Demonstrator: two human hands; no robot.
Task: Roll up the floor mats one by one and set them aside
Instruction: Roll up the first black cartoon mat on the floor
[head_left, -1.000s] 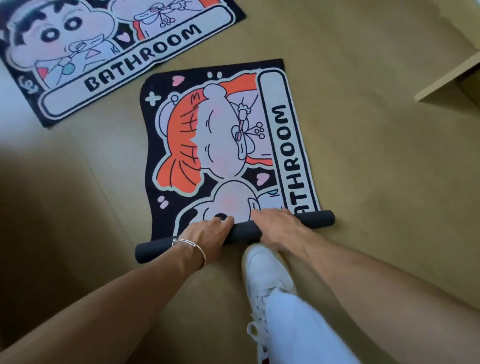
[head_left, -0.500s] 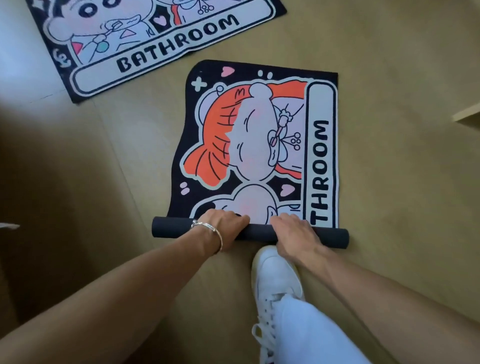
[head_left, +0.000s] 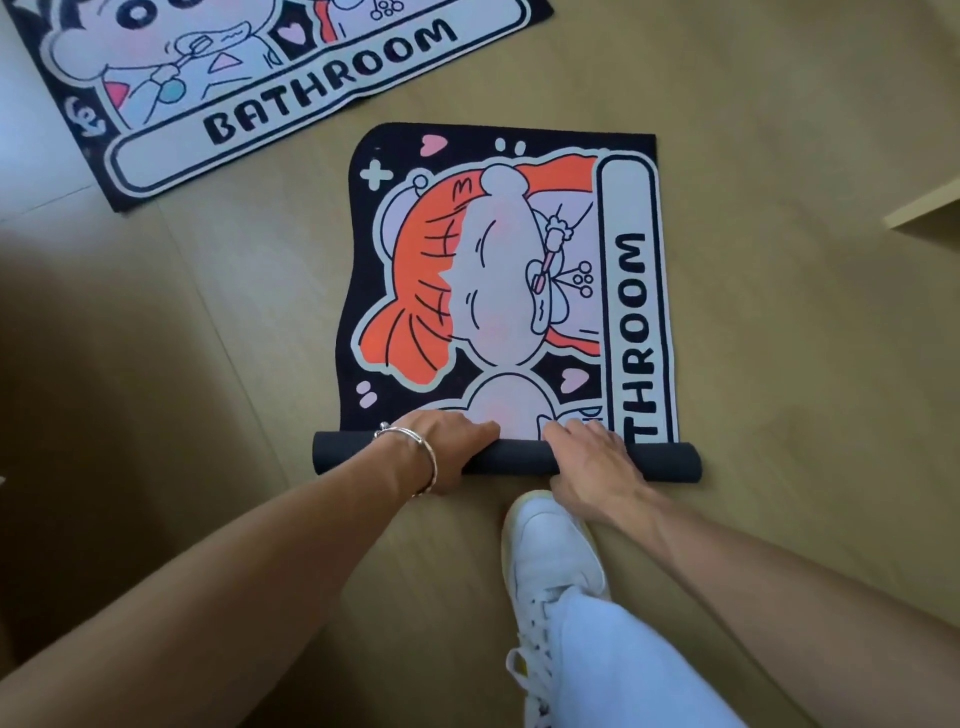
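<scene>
A black cartoon bathroom mat with an orange-haired figure lies on the wooden floor. Its near end is wound into a dark roll. My left hand, with a silver bracelet on the wrist, lies over the roll left of centre, fingers curled over its top. My right hand grips the roll just right of centre, fingertips on the flat part of the mat. A second mat with the same BATHROOM lettering lies flat at the upper left.
My white sneaker and light trouser leg stand directly behind the roll. A pale wooden furniture edge juts in at the right. Bare wood floor surrounds the mats.
The roll has advanced along the mat and grown slightly; fewer letters of the lettering show beyond it. Both hands stayed on the roll. The view shifted, bringing the mats lower and rightward.
</scene>
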